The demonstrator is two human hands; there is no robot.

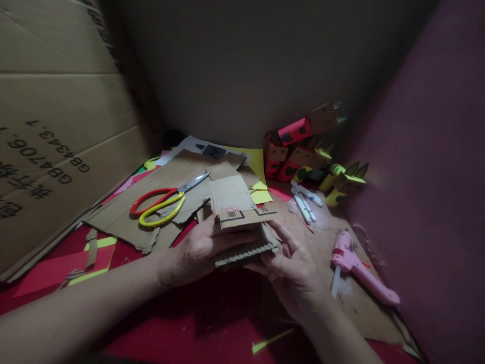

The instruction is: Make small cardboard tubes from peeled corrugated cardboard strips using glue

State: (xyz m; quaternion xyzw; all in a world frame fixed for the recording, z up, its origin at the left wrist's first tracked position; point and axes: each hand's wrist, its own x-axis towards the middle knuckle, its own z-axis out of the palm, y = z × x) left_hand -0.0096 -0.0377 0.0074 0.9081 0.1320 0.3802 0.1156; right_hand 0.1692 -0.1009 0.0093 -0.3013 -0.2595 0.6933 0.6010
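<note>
Between my two hands is a small piece of folded cardboard (246, 218), with dark printed marks on its upper flap and a corrugated edge facing me. My left hand (200, 247) grips it from the left, its fingers reaching in under the printed flap. On the right side, my right hand (288, 260) pinches the cardboard's edge between thumb and fingers. Just behind it a pale cardboard flap (231, 192) stands up; I cannot tell whether it belongs to the held piece. Scissors (166, 202) with red and yellow handles lie open on cardboard sheets (125, 217) beyond my left hand.
To the right, a pink glue gun (348, 263) rests on a cardboard sheet near the purple wall. White markers (303, 202) lie behind it. Red and yellow paper-and-cardboard figures (295, 151) are stacked at the back. A large printed carton (68, 126) rises at left. Paper scraps (91, 258) litter the red surface.
</note>
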